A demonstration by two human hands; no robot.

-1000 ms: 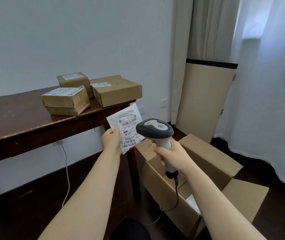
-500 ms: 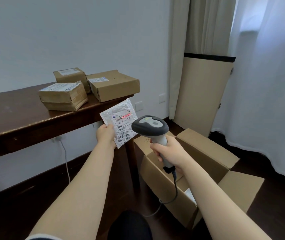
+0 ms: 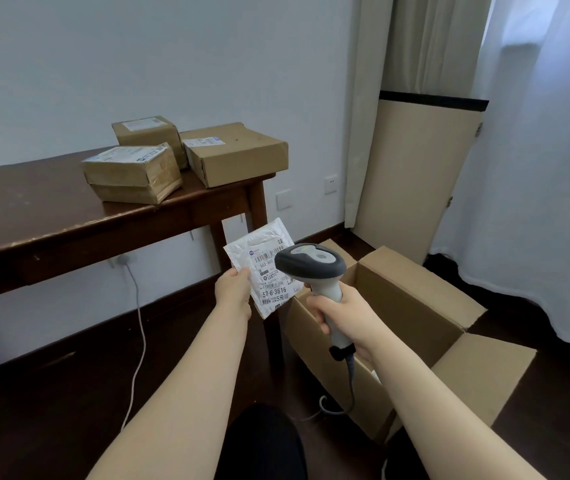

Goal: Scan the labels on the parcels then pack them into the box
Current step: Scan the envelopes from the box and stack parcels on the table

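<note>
The left hand (image 3: 233,289) pinches a white padded mailer with a printed label (image 3: 262,268) by its lower left edge, fingers curled behind it. The right hand (image 3: 342,315) grips a grey handheld barcode scanner (image 3: 311,268) just in front of the label, above the open brown cardboard box (image 3: 415,306) on the floor. Three taped cardboard parcels (image 3: 134,173) sit on the dark wooden bench (image 3: 34,209).

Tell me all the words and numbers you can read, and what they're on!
"57-6-3616": label on the white mailer.
"502-602": same label, rest hidden behind the scanner.
"5元": same label; neighbouring print blurred.
Labels on the taped parcel, the small parcel and the flat parcel: too small to read.
</note>
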